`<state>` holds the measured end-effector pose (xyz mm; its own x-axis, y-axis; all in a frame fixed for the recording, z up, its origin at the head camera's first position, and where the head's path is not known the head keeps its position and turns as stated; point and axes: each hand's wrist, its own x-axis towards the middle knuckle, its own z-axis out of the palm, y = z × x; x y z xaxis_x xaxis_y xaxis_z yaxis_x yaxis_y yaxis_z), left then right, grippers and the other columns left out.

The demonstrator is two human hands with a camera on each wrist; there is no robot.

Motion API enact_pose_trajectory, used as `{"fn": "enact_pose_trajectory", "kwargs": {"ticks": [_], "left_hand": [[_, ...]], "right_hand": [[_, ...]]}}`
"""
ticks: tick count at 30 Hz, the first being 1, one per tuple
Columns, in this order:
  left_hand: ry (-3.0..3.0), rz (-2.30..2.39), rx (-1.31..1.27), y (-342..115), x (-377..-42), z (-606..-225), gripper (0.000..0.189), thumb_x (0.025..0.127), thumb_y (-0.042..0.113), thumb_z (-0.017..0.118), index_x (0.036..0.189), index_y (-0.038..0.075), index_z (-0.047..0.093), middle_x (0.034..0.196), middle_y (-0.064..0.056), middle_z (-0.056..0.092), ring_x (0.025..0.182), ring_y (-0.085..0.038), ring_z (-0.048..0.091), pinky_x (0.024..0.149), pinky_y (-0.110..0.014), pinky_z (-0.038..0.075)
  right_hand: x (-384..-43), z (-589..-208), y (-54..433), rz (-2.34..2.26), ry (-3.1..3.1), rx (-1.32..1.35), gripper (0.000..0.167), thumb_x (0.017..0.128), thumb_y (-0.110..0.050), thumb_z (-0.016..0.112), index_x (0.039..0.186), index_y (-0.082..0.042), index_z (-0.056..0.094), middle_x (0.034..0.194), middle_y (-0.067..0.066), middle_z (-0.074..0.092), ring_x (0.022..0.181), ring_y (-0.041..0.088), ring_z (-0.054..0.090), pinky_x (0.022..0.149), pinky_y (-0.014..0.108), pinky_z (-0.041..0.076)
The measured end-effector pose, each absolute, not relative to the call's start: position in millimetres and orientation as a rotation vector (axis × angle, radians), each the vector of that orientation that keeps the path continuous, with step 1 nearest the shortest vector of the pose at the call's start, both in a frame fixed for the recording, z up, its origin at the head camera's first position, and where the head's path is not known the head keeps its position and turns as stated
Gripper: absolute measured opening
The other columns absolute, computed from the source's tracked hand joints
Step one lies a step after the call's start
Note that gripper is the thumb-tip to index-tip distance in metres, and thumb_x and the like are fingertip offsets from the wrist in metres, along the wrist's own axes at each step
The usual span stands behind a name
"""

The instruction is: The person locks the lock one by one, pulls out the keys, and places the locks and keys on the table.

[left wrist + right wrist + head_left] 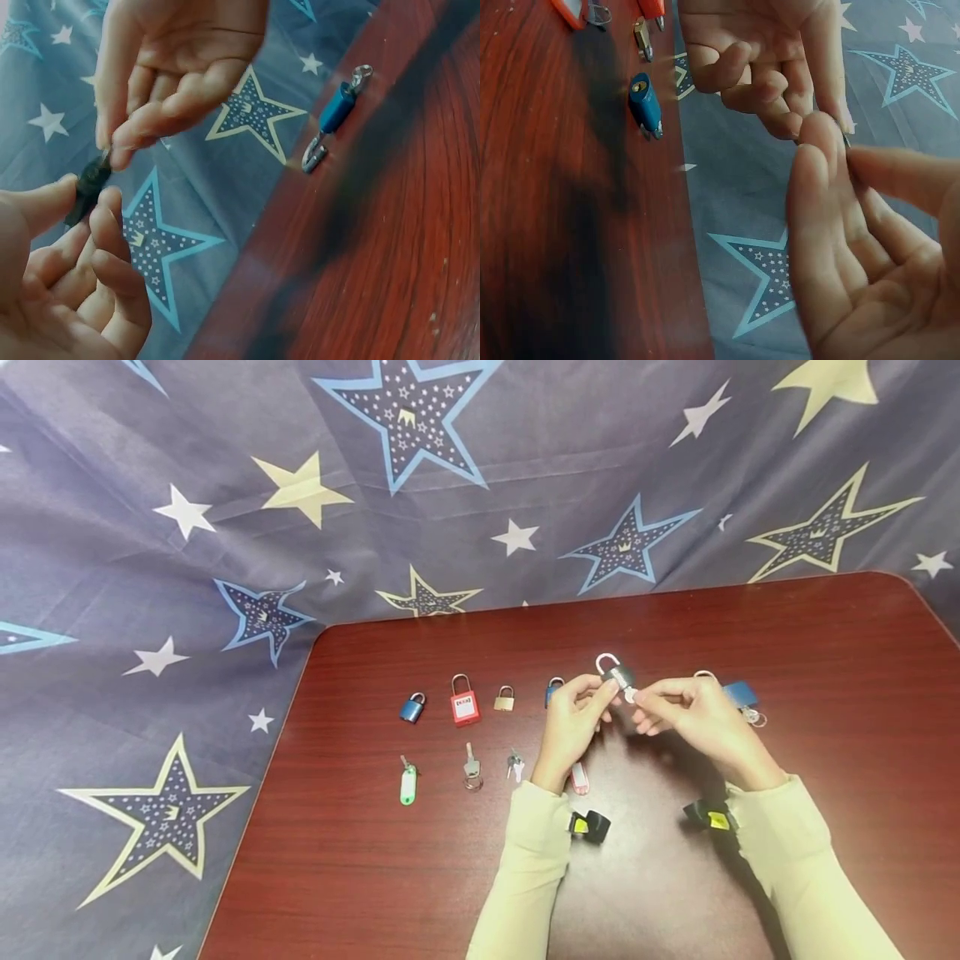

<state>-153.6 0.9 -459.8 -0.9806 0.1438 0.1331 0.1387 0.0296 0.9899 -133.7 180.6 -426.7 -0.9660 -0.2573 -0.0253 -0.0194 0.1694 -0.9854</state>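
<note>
My left hand pinches a black padlock between thumb and fingers, its silver shackle pointing up and away. From the right, my right hand pinches a small silver key at the lower end of the lock body. Both hands are raised above the table. In the left wrist view the dark padlock shows edge-on between the two hands' fingertips, the key mostly covered. Fingers hide nearly all of the lock in the right wrist view.
On the red-brown table stand a blue padlock, a red padlock, a brass padlock and another blue padlock. Nearer lie a green-tagged key, other keys and a red tag. Another blue padlock with keys lies right.
</note>
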Motion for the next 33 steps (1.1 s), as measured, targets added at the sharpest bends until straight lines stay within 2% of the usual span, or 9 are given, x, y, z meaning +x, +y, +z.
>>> {"fn": "enact_pose_trajectory", "kwargs": {"ticks": [2,5,8,12,20,23,26,29,33], "left_hand": [[2.266,2.177,0.265,2,-154,-460,0.023,0.097,0.016,0.065,0.096,-0.006,0.069,0.084,-0.029,0.070,0.056,-0.023,0.059,0.047,-0.028,0.044],[2.289,2.178,0.211,4,-153,-458,0.022,0.096,0.013,0.065,0.097,-0.008,0.070,0.085,-0.029,0.071,0.056,-0.007,0.057,0.048,-0.024,0.044],[2.288,2.187,0.185,6,-153,-455,0.020,0.096,0.008,0.064,0.098,-0.011,0.069,0.085,-0.031,0.070,0.056,-0.001,0.055,0.049,-0.017,0.043],[2.290,2.203,0.177,8,-152,-454,0.020,0.095,0.006,0.063,0.098,-0.013,0.068,0.085,-0.033,0.069,0.055,0.000,0.054,0.048,-0.016,0.044],[2.315,2.269,0.162,14,-148,-452,0.022,0.094,0.013,0.067,0.096,-0.008,0.072,0.081,-0.027,0.072,0.056,-0.003,0.059,0.052,-0.038,0.056],[2.307,2.301,0.121,13,-150,-451,0.022,0.094,0.013,0.067,0.095,-0.009,0.072,0.080,-0.027,0.072,0.056,-0.007,0.061,0.056,-0.044,0.058],[2.337,2.287,0.063,9,-152,-451,0.020,0.093,0.011,0.067,0.094,-0.009,0.072,0.079,-0.027,0.072,0.056,-0.016,0.064,0.058,-0.046,0.059],[2.409,2.201,0.023,6,-155,-455,0.020,0.093,0.012,0.068,0.093,-0.007,0.073,0.077,-0.022,0.073,0.058,-0.022,0.067,0.057,-0.041,0.060],[2.536,2.007,-0.029,7,-157,-463,0.020,0.093,0.017,0.070,0.091,-0.002,0.075,0.073,-0.012,0.074,0.057,-0.020,0.069,0.052,-0.027,0.057]], "right_hand": [[-134,-428,181,-1.826,2.285,-0.299,0.027,0.097,-0.014,0.064,0.103,0.011,0.068,0.078,0.012,0.073,0.067,0.023,0.071,0.065,0.034,0.060],[-135,-429,181,-1.792,2.303,-0.289,0.024,0.096,-0.015,0.066,0.101,0.008,0.070,0.074,0.007,0.072,0.064,0.022,0.069,0.062,0.035,0.060],[-135,-430,182,-1.796,2.311,-0.263,0.024,0.095,-0.016,0.067,0.100,0.006,0.071,0.072,0.000,0.071,0.063,0.020,0.068,0.061,0.035,0.059],[-135,-429,183,-1.809,2.306,-0.252,0.024,0.095,-0.016,0.068,0.100,0.007,0.071,0.071,-0.002,0.071,0.063,0.020,0.068,0.061,0.035,0.059],[-134,-429,186,-1.822,2.297,-0.260,0.020,0.093,-0.011,0.069,0.097,0.009,0.070,0.070,0.001,0.071,0.062,0.020,0.067,0.061,0.032,0.059],[-134,-429,187,-1.815,2.266,-0.259,0.018,0.092,-0.010,0.069,0.095,0.008,0.071,0.071,0.005,0.071,0.061,0.020,0.066,0.061,0.032,0.058],[-133,-428,187,-1.755,2.248,-0.299,0.017,0.092,-0.008,0.068,0.096,0.008,0.071,0.073,0.009,0.071,0.062,0.020,0.067,0.061,0.033,0.059],[-132,-427,187,-1.667,2.247,-0.351,0.017,0.093,-0.006,0.065,0.097,0.010,0.070,0.074,0.012,0.070,0.063,0.018,0.066,0.062,0.032,0.059],[-133,-428,188,-1.516,2.253,-0.429,0.017,0.093,-0.006,0.062,0.095,0.008,0.070,0.074,0.012,0.069,0.062,0.013,0.065,0.061,0.030,0.058]]}}
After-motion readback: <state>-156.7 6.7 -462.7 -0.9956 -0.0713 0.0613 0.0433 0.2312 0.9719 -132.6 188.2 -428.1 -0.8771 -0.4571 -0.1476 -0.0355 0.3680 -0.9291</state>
